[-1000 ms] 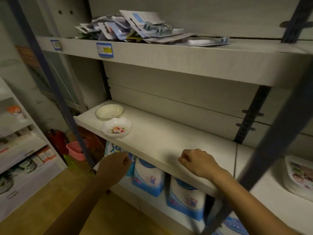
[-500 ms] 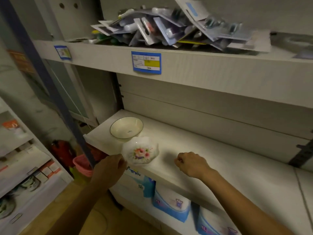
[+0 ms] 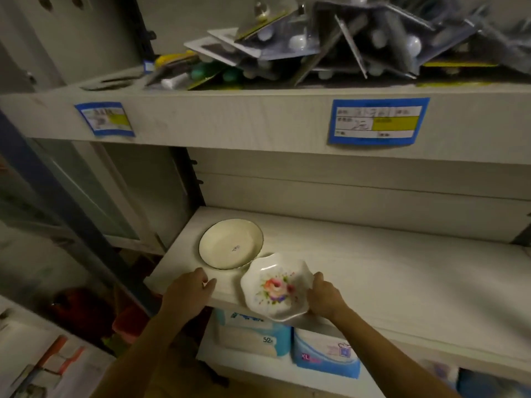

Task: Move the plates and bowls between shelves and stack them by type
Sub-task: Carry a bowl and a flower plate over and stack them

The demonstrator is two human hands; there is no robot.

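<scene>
A cream bowl with a dark rim [image 3: 231,244] sits at the left end of the middle shelf [image 3: 388,282]. Just in front and to its right is a white scalloped dish with a flower print [image 3: 275,287], tilted and overhanging the shelf's front edge. My right hand [image 3: 323,297] grips the dish by its right rim. My left hand [image 3: 189,291] rests on the shelf's front edge, just short of the cream bowl's near rim, and holds nothing.
The upper shelf [image 3: 258,119] carries a heap of blister-packed goods [image 3: 316,44] and two blue price labels. Blue-and-white packs [image 3: 324,354] stand on the shelf below. A blue upright post [image 3: 71,214] runs down the left side.
My right hand has moved left from the bare shelf and taken hold of the flowered dish's rim. My left hand has come up onto the shelf edge. The view has shifted closer and left.
</scene>
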